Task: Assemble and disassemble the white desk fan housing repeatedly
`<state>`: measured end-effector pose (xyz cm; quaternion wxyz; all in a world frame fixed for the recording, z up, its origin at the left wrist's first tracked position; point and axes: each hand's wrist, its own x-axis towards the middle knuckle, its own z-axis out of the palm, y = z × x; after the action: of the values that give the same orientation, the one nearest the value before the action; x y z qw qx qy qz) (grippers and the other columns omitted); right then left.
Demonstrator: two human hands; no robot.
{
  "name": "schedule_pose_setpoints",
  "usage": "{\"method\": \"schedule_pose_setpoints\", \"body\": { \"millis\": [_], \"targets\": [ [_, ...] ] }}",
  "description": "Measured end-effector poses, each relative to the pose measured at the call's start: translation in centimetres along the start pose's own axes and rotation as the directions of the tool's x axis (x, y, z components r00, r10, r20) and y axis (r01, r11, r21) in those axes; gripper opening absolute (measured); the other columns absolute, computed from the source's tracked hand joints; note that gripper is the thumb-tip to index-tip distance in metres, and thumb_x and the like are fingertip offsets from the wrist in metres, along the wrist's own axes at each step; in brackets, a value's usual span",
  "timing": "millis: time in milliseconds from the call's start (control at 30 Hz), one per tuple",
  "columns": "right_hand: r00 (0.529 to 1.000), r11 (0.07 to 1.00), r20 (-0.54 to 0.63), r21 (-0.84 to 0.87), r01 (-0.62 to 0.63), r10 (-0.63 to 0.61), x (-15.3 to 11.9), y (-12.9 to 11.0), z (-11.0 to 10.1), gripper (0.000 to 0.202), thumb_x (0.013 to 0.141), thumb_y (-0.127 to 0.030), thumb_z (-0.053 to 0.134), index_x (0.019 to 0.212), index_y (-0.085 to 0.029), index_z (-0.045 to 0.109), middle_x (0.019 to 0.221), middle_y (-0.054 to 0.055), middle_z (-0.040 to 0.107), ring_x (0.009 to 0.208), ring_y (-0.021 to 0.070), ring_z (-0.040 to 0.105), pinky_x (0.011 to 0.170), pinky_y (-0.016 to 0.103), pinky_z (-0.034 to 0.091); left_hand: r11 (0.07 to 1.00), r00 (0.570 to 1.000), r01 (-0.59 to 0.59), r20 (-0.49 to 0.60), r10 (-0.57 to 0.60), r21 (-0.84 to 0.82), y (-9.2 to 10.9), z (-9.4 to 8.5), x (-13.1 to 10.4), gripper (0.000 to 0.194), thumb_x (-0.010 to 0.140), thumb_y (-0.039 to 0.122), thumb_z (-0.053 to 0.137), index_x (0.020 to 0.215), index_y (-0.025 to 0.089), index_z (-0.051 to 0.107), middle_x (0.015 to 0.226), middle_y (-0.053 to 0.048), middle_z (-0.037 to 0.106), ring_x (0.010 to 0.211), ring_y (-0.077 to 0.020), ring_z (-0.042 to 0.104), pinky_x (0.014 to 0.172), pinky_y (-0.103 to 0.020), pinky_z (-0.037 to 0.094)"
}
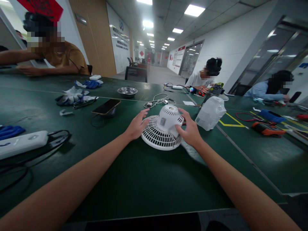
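A white fan head lies grille-down on the green table in front of me, its motor housing on top. My right hand grips the right side of the housing, thumb in front and fingers behind. At the grille's left edge is my left hand, fingers stretched and apart; whether its thumb touches the rim I cannot tell. Just right of my right hand stands a translucent white plastic part. Behind the fan lies a white cable with a plug.
Leftward on the table are a phone, a metal bowl, gloves and a white power strip. An orange multimeter and a blue case lie right. Several people sit around the table.
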<state>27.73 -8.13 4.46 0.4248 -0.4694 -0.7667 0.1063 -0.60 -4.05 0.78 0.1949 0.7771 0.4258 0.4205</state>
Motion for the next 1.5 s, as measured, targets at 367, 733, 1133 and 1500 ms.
{"method": "schedule_pose_setpoints", "body": {
  "millis": [367,733,1133,1500],
  "targets": [
    [0.966,0.961,0.225,0.212,-0.179,0.130,0.1,3.6,-0.5,0.105,0.069,-0.046,0.088,0.155,-0.030,0.030,0.144,0.013,0.059,0.128,0.0367,0.059,0.105,0.059,0.050,0.965,0.977,0.196,0.054,-0.208,0.177,-4.0,-0.5,1.5,0.037,0.098,0.038,0.041,0.101,0.022,0.074,0.104,-0.009,0.078,0.096,-0.0280,0.071,0.087,-0.042,0.053],
    [0.983,0.926,0.116,0.335,-0.173,0.142,-0.2,3.1,-0.1,0.099,0.058,-0.040,0.095,0.142,-0.026,0.045,0.133,0.011,0.066,0.122,0.0341,0.063,0.107,0.057,0.049,0.996,0.991,0.084,0.101,-0.087,0.031,-3.8,-1.2,1.1,0.027,0.089,0.036,0.062,0.108,0.020,0.073,0.107,-0.009,0.077,0.097,-0.0276,0.070,0.089,-0.042,0.053],
    [0.866,0.573,0.408,0.650,-0.499,0.290,-1.1,-0.5,2.2,0.050,0.088,-0.067,0.053,0.115,-0.027,0.067,0.100,0.006,0.077,0.096,0.0295,0.072,0.080,0.050,0.059,0.947,0.986,0.107,-0.092,-0.141,-0.303,-1.9,-0.2,0.9,0.041,0.092,0.053,0.062,0.108,0.016,0.070,0.106,-0.011,0.077,0.100,-0.0284,0.072,0.091,-0.046,0.058],
    [0.839,0.338,0.488,0.769,-0.543,0.239,-0.8,2.4,2.6,0.028,0.088,-0.051,0.061,0.107,-0.030,0.063,0.099,0.002,0.074,0.098,0.0256,0.070,0.080,0.046,0.061,0.950,0.991,0.136,0.026,-0.134,-0.281,-1.0,0.3,0.6,0.023,0.078,0.037,0.081,0.086,0.017,0.073,0.081,-0.005,0.078,0.074,-0.0207,0.074,0.072,-0.037,0.064]
  ]
}}
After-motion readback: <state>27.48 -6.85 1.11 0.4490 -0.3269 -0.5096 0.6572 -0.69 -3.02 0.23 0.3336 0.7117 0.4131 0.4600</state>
